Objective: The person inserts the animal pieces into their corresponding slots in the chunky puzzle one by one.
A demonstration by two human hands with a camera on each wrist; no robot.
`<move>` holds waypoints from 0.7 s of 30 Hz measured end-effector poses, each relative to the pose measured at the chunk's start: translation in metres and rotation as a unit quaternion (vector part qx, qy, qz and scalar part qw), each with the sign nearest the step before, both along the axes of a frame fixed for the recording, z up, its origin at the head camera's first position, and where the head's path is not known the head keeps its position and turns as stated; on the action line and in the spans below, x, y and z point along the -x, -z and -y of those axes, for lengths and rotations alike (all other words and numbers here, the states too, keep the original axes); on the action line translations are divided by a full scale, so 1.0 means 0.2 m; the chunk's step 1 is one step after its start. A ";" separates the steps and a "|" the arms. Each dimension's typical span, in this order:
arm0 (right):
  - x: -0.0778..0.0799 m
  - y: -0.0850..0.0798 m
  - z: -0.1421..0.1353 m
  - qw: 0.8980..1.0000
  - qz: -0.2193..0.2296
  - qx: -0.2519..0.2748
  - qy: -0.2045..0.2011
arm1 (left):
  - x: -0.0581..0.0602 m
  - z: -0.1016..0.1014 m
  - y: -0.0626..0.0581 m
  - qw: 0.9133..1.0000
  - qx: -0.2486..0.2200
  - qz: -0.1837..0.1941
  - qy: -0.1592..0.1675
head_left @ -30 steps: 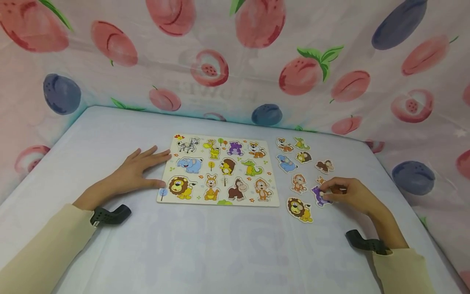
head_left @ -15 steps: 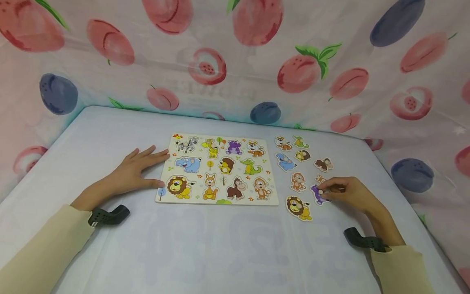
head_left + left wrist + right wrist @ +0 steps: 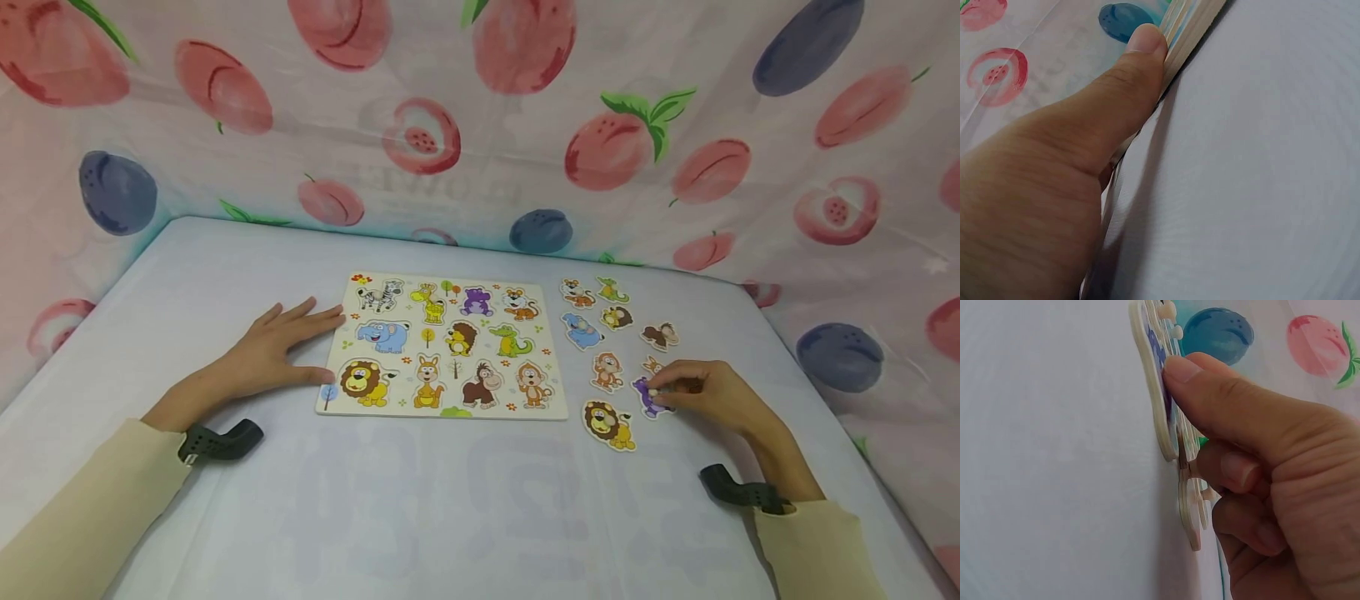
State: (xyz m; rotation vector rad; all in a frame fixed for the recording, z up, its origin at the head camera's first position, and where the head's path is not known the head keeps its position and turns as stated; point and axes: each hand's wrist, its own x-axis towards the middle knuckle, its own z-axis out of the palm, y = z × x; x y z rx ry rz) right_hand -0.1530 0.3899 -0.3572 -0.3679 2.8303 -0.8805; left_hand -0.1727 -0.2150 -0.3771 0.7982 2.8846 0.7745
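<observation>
A wooden animal puzzle board [image 3: 442,367] lies flat on the table. My left hand [image 3: 262,350] is spread at its left side, fingertips and thumb right at the edge. In the left wrist view the thumb [image 3: 1110,94] touches the side of the board [image 3: 1194,47]. At the right, my right hand [image 3: 708,396] pinches the purple hippo puzzle piece [image 3: 647,402] by its small knob. Its thumb and forefinger hide the knob in the right wrist view, where the hippo piece [image 3: 1163,394] shows edge-on. A kangaroo piece [image 3: 652,365] is partly hidden behind the fingers.
Several knobbed pieces lie right of the board: tiger [image 3: 577,292], crocodile [image 3: 613,289], elephant [image 3: 582,331], hedgehog [image 3: 617,317], monkey [image 3: 607,371], gorilla [image 3: 660,335] and lion [image 3: 609,426]. A fruit-print cloth [image 3: 465,192] rises behind the white table [image 3: 450,508].
The view has shifted slightly. Both hands keep their places: the left at the board's edge, the right with the hippo piece between thumb and finger.
</observation>
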 end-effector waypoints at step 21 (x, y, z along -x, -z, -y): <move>0.00 0.02 0.00 1.000 -0.004 0.007 0.002 | -0.01 0.00 -0.03 1.000 0.003 0.009 0.008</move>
